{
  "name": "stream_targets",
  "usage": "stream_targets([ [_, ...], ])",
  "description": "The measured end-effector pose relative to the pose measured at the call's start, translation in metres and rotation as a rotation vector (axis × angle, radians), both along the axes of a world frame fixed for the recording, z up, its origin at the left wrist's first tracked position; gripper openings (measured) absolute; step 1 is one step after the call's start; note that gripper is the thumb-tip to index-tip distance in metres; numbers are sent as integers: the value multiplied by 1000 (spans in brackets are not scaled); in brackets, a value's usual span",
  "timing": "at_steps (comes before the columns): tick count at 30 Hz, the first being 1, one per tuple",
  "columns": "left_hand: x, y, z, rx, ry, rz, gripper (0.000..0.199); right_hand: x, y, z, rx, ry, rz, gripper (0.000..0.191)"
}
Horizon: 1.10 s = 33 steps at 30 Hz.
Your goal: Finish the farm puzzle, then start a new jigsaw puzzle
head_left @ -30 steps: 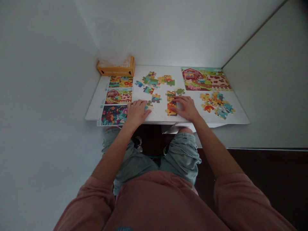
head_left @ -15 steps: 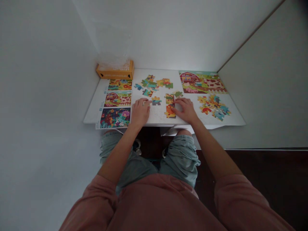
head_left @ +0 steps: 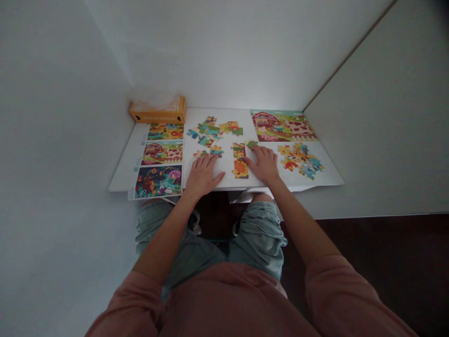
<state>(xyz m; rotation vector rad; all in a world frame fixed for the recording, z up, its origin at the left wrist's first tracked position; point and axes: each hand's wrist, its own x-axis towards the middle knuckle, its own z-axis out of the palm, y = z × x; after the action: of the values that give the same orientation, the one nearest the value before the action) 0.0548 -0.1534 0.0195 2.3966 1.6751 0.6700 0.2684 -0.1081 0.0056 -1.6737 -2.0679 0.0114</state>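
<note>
My left hand (head_left: 202, 177) rests near the table's front edge, thumb spread from the fingers, its fingertips just below a yellow and blue puzzle piece (head_left: 216, 150). A pinkish and green piece (head_left: 199, 153) lies beside that one. My right hand (head_left: 264, 164) lies spread at the right side of a joined upright strip of pieces (head_left: 240, 161) with an orange animal on it. Its thumb tip touches or nearly touches the strip. A green piece (head_left: 251, 143) sits just beyond the right fingertips. Neither hand holds anything visible.
Loose pieces (head_left: 206, 130) and a joined group (head_left: 231, 127) lie farther back. At the right are a farm picture (head_left: 284, 126) and a pile of pieces (head_left: 300, 160). A picture sheet (head_left: 162, 153) and an orange box (head_left: 158, 115) stand at the left of the white table (head_left: 121, 175).
My left hand has moved down and its thumb has spread, uncovering the pinkish and green piece. My right hand stays beside the strip. The whole view has shifted slightly.
</note>
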Motion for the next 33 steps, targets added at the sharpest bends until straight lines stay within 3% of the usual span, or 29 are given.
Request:
stream_targets([
  [8,-3,6,5,34,5,62,45,-2,-2,5,4,-1,-11,49],
  [12,-6,47,9,74,-16,76,45,-1,0,3,27,-19,-16,49],
  [15,-3,86,7,15,-32,93,49,0,1,2,27,-30,-27,49],
  [18,9,109,2,-33,13,58,50,-1,0,5,26,-37,-30,49],
  [23,34,99,-2,-19,104,-34,48,-2,0,9,24,-33,-6,45],
  [27,39,89,0,-42,116,-123,47,-3,2,9,10,-19,-1,41],
  [33,14,108,-4,-10,75,5,52,-3,5,7,3,-2,11,42],
])
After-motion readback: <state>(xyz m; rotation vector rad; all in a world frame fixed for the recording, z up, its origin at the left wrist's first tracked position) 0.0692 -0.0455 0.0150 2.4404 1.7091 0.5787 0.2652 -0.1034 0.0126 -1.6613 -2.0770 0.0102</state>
